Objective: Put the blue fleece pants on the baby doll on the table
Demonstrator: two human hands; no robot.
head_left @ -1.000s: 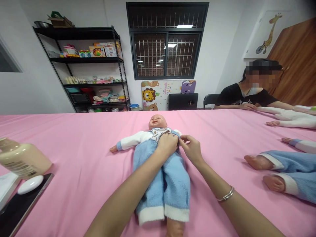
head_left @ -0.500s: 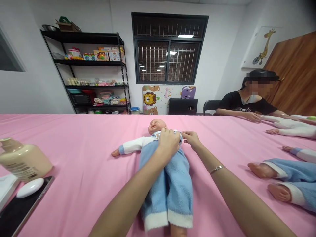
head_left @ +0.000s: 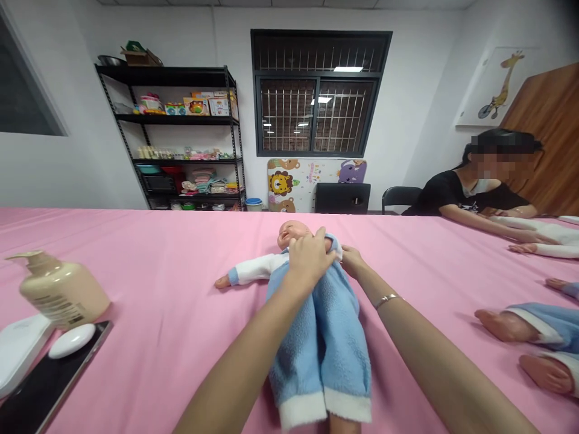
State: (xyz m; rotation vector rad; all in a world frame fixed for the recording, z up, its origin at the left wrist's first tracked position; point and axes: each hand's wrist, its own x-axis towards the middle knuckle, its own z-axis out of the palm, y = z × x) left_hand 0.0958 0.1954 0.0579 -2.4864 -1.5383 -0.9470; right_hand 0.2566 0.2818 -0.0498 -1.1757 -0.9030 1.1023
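A baby doll [head_left: 292, 231] lies on its back on the pink-covered table, head at the far end. It wears a blue and white fleece outfit [head_left: 298, 337]; one white sleeve [head_left: 257, 269] stretches out to the left. My left hand [head_left: 310, 258] is closed over the chest and shoulder, gripping the garment there. At the shoulder on the right, my right hand [head_left: 351, 260] has its fingers closed on the garment's edge. Bare skin of the doll's shoulder shows between my hands. My fingertips are partly hidden behind the cloth.
To the left stand a pump bottle [head_left: 63, 292], a phone [head_left: 54, 380], a white oval case [head_left: 72, 341] and a white box [head_left: 22, 346]. More dolls [head_left: 538, 325] lie at the right. A person in black [head_left: 456, 196] sits at the table's far right, hands on a white-clothed doll.
My view has shifted a little to the left. The garment is drawn back at the right shoulder, where more of the doll's skin now shows. Both hands stay at the doll's upper body.
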